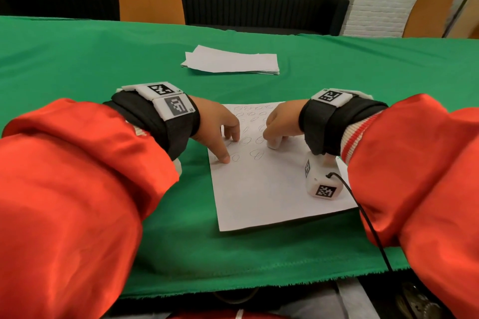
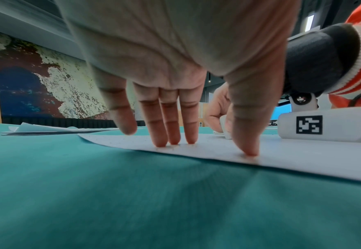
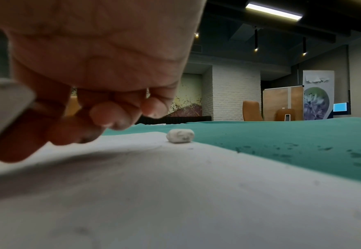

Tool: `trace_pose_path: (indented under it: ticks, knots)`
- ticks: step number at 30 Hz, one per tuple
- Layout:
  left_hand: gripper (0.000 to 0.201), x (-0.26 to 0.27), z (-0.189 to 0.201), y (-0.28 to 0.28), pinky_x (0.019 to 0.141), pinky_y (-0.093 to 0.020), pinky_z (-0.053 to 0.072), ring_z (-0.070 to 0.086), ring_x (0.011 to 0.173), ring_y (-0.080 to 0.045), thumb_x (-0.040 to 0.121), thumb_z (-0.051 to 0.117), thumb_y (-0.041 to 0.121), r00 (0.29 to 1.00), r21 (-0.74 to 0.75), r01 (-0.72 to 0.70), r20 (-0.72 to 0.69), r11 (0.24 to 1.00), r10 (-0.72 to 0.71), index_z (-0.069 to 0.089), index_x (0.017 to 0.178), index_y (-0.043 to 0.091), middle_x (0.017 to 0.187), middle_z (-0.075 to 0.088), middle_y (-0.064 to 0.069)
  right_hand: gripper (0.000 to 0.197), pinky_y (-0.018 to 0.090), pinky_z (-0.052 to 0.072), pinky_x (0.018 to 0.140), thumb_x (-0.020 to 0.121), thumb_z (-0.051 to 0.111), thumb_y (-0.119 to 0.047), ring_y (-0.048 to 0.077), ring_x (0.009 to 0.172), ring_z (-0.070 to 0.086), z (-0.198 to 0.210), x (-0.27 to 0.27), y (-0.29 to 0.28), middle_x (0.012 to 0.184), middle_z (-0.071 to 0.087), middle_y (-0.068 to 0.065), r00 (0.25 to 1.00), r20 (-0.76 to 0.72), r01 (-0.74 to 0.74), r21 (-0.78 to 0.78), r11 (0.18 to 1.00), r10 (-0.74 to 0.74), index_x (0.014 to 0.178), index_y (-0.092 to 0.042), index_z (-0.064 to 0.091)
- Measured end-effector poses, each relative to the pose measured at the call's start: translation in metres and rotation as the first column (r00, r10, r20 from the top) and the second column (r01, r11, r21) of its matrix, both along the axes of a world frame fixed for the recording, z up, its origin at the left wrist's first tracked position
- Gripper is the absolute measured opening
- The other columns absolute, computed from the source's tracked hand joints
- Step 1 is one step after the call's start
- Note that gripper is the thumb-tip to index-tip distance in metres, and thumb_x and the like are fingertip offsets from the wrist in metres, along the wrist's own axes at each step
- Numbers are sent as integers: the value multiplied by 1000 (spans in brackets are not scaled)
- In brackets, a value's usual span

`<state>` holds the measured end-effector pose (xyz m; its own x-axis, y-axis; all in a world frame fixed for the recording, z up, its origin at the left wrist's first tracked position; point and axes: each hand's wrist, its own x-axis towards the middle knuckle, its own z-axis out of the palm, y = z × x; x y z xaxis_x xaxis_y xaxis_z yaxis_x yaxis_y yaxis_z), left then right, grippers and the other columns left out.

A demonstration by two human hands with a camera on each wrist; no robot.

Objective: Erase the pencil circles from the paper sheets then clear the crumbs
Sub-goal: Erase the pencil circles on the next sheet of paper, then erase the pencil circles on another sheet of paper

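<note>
Our left hand (image 1: 216,128) pins the white pencil-circled paper sheet (image 1: 261,189) with straight fingertips (image 2: 249,150); our right hand (image 1: 281,123) grips a white block eraser (image 1: 274,143), pressed on the sheet just right of the left fingers. Most pencil circles (image 1: 250,122) lie ahead of both hands. Risk: a hard stroke could crease the thin sheet on the soft green tablecloth (image 1: 90,59) if the pin slips.

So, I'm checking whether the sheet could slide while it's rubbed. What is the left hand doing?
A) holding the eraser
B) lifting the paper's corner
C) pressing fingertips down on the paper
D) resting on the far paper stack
C: the left hand plants straight fingertips on the paper.
</note>
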<state>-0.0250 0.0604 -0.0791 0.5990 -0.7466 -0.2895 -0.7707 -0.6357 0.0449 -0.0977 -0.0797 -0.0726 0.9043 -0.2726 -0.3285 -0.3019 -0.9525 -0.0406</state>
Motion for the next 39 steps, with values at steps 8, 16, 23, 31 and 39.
trace_pose_path:
  ticks: [8, 16, 23, 31, 39]
  knots:
    - [50, 3, 0, 0, 96, -26, 42, 54, 108, -12, 74, 76, 44, 1000, 9, -23, 1, 1000, 23, 57, 118, 31, 97, 49, 18, 7, 20, 41, 63, 79, 62, -22, 16, 75, 53, -2, -1, 0, 78, 61, 0, 1000, -27, 10, 127, 992, -6, 74, -17, 64]
    - [50, 2, 0, 0, 91, -22, 40, 53, 104, -11, 75, 76, 43, 999, 4, -38, -5, 999, 38, 57, 120, 31, 93, 47, 18, 11, 20, 44, 69, 78, 60, -19, 15, 78, 55, -1, 0, -2, 81, 64, -1, 1000, -29, -3, 119, 993, 6, 66, -19, 62]
    - [50, 3, 0, 0, 92, -23, 40, 54, 104, -11, 74, 76, 43, 999, 10, -39, -8, 999, 39, 57, 119, 31, 92, 47, 18, 11, 22, 44, 73, 76, 64, -20, 16, 78, 56, -2, 0, -2, 80, 61, 0, 997, -75, -24, 143, 989, 35, 65, -20, 61]
    - [45, -3, 2, 1, 90, -20, 37, 49, 98, -8, 81, 70, 44, 999, 6, -43, -8, 999, 43, 56, 121, 29, 99, 50, 15, 17, 22, 44, 63, 78, 67, -26, 16, 67, 54, 0, 4, -9, 72, 62, -1, 980, 192, 14, 140, 990, -41, 68, -16, 59]
    - [69, -20, 25, -14, 92, -27, 44, 56, 104, -12, 78, 72, 47, 998, -209, -59, -44, 976, 51, 39, 136, 32, 116, 53, 13, 19, 8, 36, 36, 75, 76, -28, 3, 53, 56, 33, -14, -19, 65, 64, -4, 953, 259, 70, 320, 945, -159, 72, -13, 65]
